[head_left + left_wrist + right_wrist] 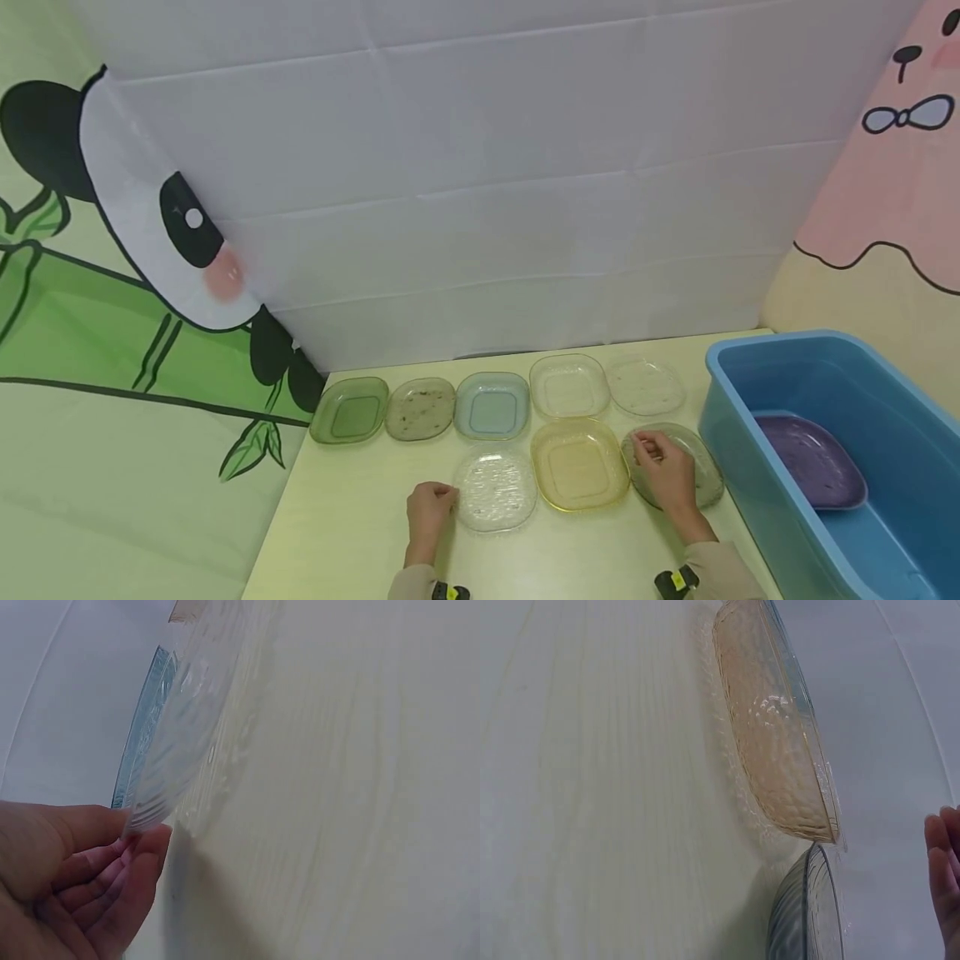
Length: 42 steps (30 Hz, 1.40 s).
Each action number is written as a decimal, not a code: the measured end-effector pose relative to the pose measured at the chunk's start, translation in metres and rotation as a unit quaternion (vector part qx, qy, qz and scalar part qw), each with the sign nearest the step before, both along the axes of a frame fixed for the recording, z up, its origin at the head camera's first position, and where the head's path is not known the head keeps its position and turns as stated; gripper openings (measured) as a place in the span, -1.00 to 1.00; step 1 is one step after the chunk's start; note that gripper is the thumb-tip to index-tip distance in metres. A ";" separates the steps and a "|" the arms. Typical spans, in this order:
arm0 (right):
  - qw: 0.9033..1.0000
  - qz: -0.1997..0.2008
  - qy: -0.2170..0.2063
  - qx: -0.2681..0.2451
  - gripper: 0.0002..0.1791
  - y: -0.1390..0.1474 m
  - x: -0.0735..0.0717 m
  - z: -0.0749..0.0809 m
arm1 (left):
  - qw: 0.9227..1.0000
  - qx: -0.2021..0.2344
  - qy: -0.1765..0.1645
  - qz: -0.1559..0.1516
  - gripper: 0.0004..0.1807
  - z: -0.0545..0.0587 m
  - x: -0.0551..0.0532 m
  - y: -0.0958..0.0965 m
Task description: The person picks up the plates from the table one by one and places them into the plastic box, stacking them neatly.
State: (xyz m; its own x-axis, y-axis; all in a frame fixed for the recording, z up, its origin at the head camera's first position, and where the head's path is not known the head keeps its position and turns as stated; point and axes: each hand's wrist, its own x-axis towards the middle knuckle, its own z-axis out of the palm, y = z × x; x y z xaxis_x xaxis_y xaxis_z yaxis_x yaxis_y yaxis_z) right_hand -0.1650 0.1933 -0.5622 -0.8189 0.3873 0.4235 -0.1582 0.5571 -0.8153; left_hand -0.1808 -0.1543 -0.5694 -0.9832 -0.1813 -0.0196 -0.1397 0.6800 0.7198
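Note:
My left hand (431,514) pinches the left rim of a clear ribbed plate (497,492). Seen from the left wrist, the thumb and fingers of that hand (90,877) close on the edge of the clear plate (184,727). Over a grey-green plate (705,467) near the tub, my right hand (666,475) hovers with loosely bent fingers. The right wrist view has the right hand (946,877) at its right border, apart from the dark ribbed plate (799,915) and holding nothing. Between the two hands lies a yellow plate (581,464).
Along the back run a green plate (349,410), a speckled plate (421,409), a blue plate (492,406) and two clear plates, one square (569,386) and one faint (646,387). A blue tub (772,467) at right holds a purple plate (813,462). White cloth (487,183) hangs behind.

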 end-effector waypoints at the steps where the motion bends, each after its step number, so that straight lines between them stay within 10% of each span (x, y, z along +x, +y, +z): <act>1: 1.000 0.002 0.001 0.006 -0.96 0.000 0.000 -0.001 | 1.000 0.001 0.001 -0.001 -0.88 0.000 0.000 -0.001; 17: 0.999 0.005 -0.026 0.020 -0.95 0.003 0.006 -0.005 | 1.000 0.009 -0.015 0.004 -0.85 0.039 -0.003 -0.016; 42: 0.999 0.009 -0.039 0.022 -0.95 -0.002 0.007 -0.002 | 0.997 0.074 0.026 -0.014 -0.79 0.082 -0.021 0.016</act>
